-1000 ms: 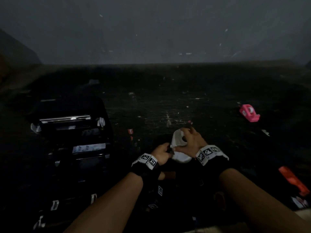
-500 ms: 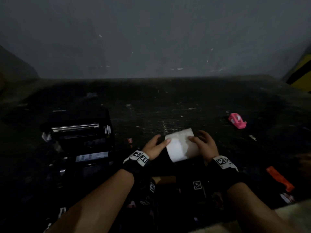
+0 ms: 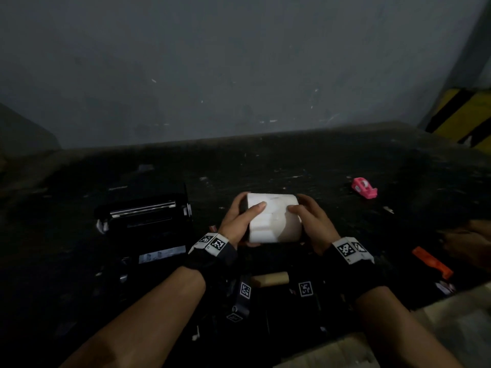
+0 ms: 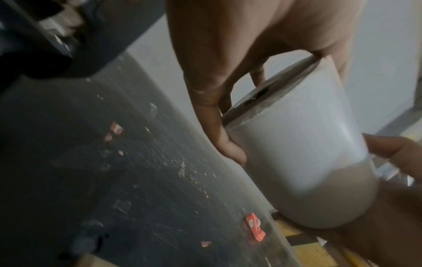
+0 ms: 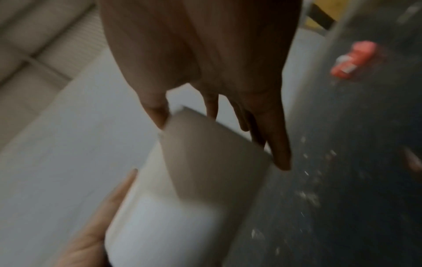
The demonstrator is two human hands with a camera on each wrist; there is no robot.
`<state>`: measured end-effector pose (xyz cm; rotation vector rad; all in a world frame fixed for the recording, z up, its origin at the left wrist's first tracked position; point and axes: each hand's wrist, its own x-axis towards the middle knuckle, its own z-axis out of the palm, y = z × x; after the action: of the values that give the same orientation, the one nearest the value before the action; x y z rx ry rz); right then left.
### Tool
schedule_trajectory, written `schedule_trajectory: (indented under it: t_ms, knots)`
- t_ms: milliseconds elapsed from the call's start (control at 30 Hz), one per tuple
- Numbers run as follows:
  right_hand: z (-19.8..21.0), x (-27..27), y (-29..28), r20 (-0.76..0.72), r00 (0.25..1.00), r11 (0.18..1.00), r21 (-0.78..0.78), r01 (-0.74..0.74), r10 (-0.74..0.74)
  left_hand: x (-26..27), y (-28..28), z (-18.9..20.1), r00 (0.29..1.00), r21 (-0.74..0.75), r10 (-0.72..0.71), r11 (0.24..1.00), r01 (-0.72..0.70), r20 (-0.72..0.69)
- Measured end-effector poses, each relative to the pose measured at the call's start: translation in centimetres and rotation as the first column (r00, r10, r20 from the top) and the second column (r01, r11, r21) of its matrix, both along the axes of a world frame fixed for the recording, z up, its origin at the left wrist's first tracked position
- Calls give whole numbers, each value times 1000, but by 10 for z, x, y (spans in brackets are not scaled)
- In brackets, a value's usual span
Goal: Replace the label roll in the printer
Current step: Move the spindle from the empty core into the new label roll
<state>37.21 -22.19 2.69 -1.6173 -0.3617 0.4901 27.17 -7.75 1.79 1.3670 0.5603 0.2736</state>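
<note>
Right now you hold the white label roll lifted off the dark table, lying sideways between both hands in front of you. Your left hand wraps its left end, thumb lying across the front face and fingers curled behind; the left wrist view shows the thumb pressed on the roll's side just below the rim of its flat end. Your right hand grips the right end, thumb on the front, fingers curled round the back and the end face. In the right wrist view the roll is blurred, with fingertips at its far edge. The black printer sits on the table to the left of your hands, lid open, well apart from the roll. A brown cardboard core lies below your wrists. A pink tape dispenser sits further right, an orange item at the right edge
</note>
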Motion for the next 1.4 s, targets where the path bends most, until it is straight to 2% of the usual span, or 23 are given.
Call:
schedule_trajectory:
  t_ms: [67, 133, 267, 400, 533, 666, 800, 866, 1000, 1133, 1233, 1300, 1400]
  knots:
    - [5, -2, -1, 206, 978, 998, -55, -6, 17, -5, 2, -1, 1000, 30, 5, 1000, -5, 8]
    - [10, -2, -2, 325, 942, 992, -120, -42, 79, -9, 2, -3, 1000, 25, 6, 1000, -6, 16]
    - [9, -8, -1, 449, 868, 947, -313, -69, 211, -12, 1, -7, 1000, 46, 10, 999, -11, 19]
    - [-1, -9, -2, 514, 836, 949, -314, -28, 194, -11, 2, -17, 1000, 121, 6, 993, -5, -8]
    - [-16, -1, -8, 420, 872, 938, -328, -113, 252, -6, 1, -34, 999, 143, 15, 990, -8, -51]
    - [-37, 8, -18, 241, 944, 969, -161, -189, 224, 2, 1, -48, 995, 162, 32, 987, -16, -99]
    - [-54, 27, -38, 12, 994, 993, 27, -111, 110, 13, -2, -61, 992, 163, 55, 986, -36, -113]
    - [-64, 45, -50, -59, 997, 997, 51, -53, 56, 20, -3, -68, 990, 160, 80, 985, -60, -118]
    - [-85, 87, -64, -37, 999, 999, -49, -18, 16, 29, -7, -83, 982, 157, 123, 983, -99, -146]
    - [-116, 133, -67, -18, 995, 949, -301, -96, 95, 38, -11, -93, 975, 122, 153, 983, -134, -162]
    - [-138, 153, -63, -78, 985, 867, -468, -172, 154, 44, -13, -97, 969, 138, 181, 978, -159, -166]
    - [-146, 160, -59, -74, 973, 764, -607, -217, 217, 46, -15, -97, 963, 140, 198, 975, -173, -186]
    - [-147, 166, -56, -112, 958, 661, -703, -265, 264, 48, -17, -99, 960, 144, 214, 971, -190, -180]
